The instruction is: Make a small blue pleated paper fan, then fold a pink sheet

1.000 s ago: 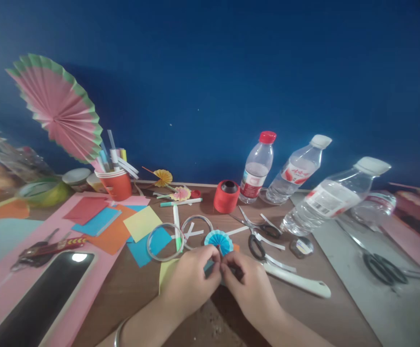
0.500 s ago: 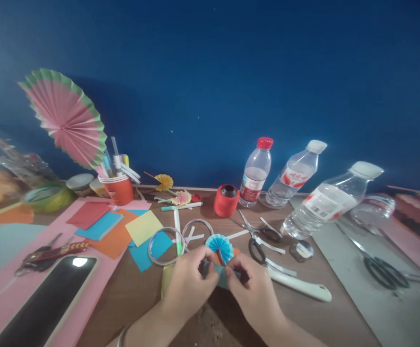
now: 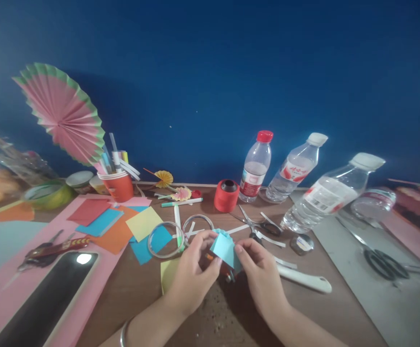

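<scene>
A light blue piece of paper (image 3: 225,248) is pinched at both sides, by my left hand (image 3: 195,270) at its left edge and my right hand (image 3: 262,274) at its right. Its bright face is tilted up toward me. Just behind its top edge shows the rim of a pleated blue paper fan (image 3: 223,233), mostly hidden; whether it is fixed to the paper I cannot tell. Beyond my right hand lie black-handled scissors (image 3: 256,226) and a white handle (image 3: 305,280). Rolls of clear tape (image 3: 151,246) lie beyond my left hand, near a yellow paper sheet (image 3: 167,274) partly under my wrist.
Three water bottles (image 3: 255,168) stand at the back right beside a red roll (image 3: 226,195). On the left are a phone (image 3: 47,303), a red knife (image 3: 61,246), coloured paper squares (image 3: 114,233) and an orange cup (image 3: 117,186) holding pens and a large pleated fan (image 3: 65,115).
The blue paper has been turned up so its face shows, hiding most of the pleated blue fan. My right hand has shifted slightly right, away from my left.
</scene>
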`<state>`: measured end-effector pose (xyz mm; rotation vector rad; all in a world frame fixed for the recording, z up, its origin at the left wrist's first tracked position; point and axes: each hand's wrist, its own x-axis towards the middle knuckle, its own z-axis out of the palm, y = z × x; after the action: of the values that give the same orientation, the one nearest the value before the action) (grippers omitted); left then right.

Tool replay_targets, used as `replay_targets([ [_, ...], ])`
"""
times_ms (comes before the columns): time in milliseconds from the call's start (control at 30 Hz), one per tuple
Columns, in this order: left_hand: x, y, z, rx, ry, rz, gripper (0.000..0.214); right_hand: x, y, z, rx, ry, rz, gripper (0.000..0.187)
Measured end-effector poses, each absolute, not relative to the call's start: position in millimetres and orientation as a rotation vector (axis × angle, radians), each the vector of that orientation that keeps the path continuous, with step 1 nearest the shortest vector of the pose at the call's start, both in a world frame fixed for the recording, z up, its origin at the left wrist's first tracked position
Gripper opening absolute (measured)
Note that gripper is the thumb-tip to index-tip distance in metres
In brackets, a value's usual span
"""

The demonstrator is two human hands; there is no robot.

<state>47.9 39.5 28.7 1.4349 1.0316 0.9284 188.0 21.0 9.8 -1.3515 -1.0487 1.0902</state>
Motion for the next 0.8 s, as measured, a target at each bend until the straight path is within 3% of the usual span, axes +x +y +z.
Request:
replay_targets([
  [267, 47, 46, 23, 1.470, 1.141, 0.925, 0.020, 182, 15, 8, -1.349, -1.228, 1.169, 0.013],
  [500, 46, 43, 29, 1.703, 1.185, 0.830, 0.021, 184, 4, 9, -1.218, -1.373, 0.951, 0.041],
  [667, 45, 41, 34, 1.864, 1.190, 0.726, 0.019, 182, 7, 6, -1.368, -1.397, 0.908, 0.026],
  [800, 44, 43, 31, 1.832, 1.190, 0.719, 0.015, 183, 10, 6, -1.357, -1.402, 0.911, 0.031],
])
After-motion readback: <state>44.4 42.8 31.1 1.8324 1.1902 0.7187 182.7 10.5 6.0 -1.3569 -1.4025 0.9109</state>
